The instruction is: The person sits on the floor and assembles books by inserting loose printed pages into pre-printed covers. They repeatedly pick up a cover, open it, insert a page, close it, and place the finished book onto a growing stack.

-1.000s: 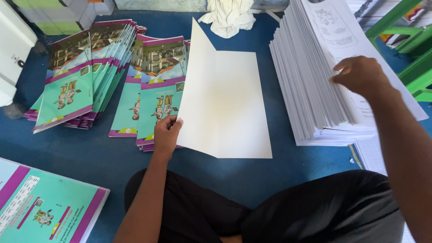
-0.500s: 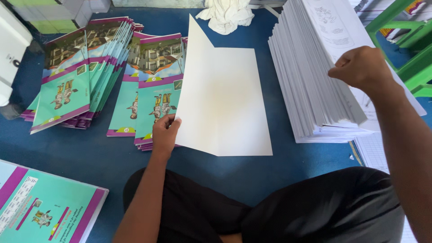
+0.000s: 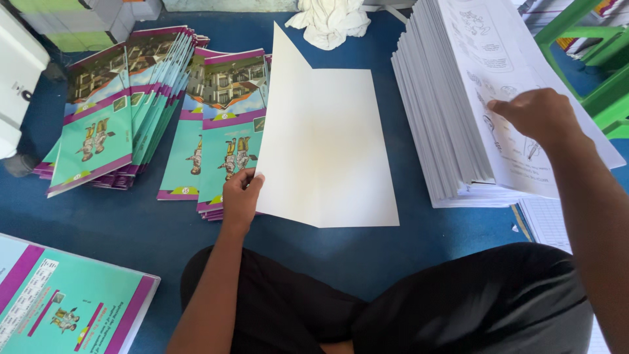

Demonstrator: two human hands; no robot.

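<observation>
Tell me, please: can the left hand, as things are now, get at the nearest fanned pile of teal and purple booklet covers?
Probably yes. The left hand holds the edge of the folded white card sheet and already lies over the fanned pile of teal and purple booklet covers. Nothing stands between them.

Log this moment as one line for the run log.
left hand: holds open white cover edge | right hand: on printed page stack | surface: blue floor

Left hand (image 3: 240,196) grips white cover (image 3: 324,144); right hand (image 3: 540,115) on printed stack (image 3: 458,98).
</observation>
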